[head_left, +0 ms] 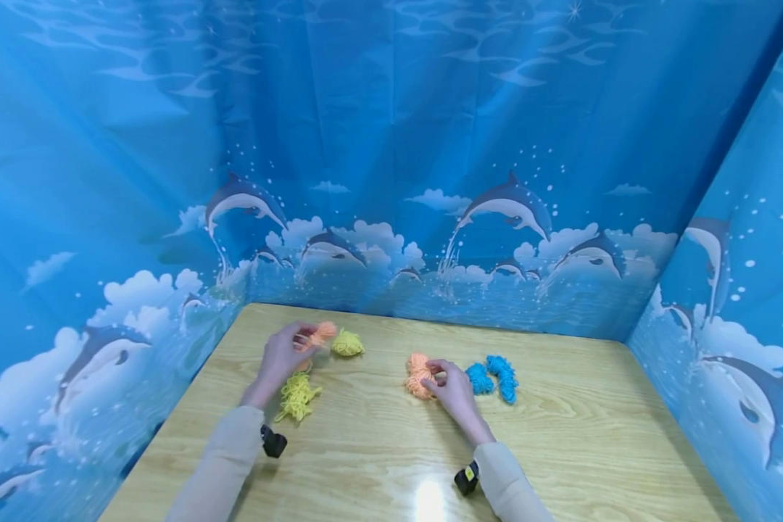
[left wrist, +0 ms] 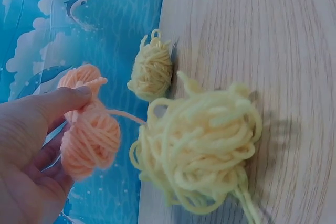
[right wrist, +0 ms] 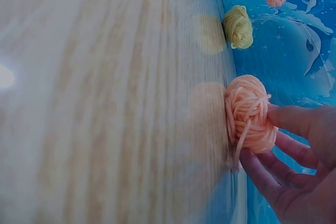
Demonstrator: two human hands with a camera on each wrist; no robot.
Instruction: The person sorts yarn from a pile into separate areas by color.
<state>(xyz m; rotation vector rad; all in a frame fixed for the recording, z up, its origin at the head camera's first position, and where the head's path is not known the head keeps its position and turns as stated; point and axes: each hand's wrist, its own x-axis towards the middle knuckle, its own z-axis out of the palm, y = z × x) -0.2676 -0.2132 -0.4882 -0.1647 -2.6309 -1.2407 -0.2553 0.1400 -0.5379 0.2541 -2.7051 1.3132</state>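
Observation:
My left hand [head_left: 287, 354] pinches a peach yarn bundle [left wrist: 92, 142] at its narrow middle, held up off the table at the left. A strand trails from it behind a loose, loopy yellow yarn bundle [head_left: 296, 396], which lies below that hand. A tighter yellow yarn ball [head_left: 348, 344] sits just to the right. Nearer the middle, my right hand [head_left: 453, 388] has thumb and fingertips around the edge of a second peach yarn bundle [right wrist: 249, 114], which rests on the table. Two blue yarn bundles, one rounded [head_left: 479, 378] and one longer [head_left: 504, 378], lie right of that hand.
The wooden table [head_left: 378, 449] meets a blue dolphin-print curtain [head_left: 391, 181] along its back edge, with more curtain at both sides. Black wrist cameras [head_left: 272, 441] are strapped under both sleeves. A bright light reflection shows near the table's front.

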